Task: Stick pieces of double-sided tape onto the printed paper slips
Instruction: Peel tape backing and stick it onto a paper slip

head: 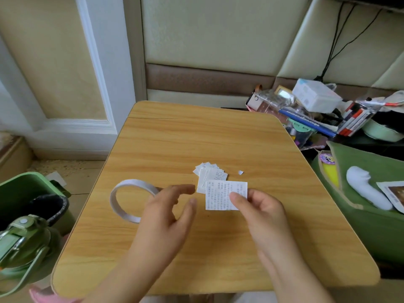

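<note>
Slip [223,194] in right hand [260,206] grip, left hand [168,208] beside.

both forearms are extended forward side by side. the left hand [168,209] is held loosely spread, thumb and fingers apart, gripping nothing. a printed slip [223,194] is pinched by the right hand [260,209].

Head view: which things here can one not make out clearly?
- Print on the paper slip: too small and blurred to read.
- Lower right part of that slip: covered by the right hand.
- Near side of the tape roll: behind the left hand.
- Lower slips in the pile: overlapped.
</note>
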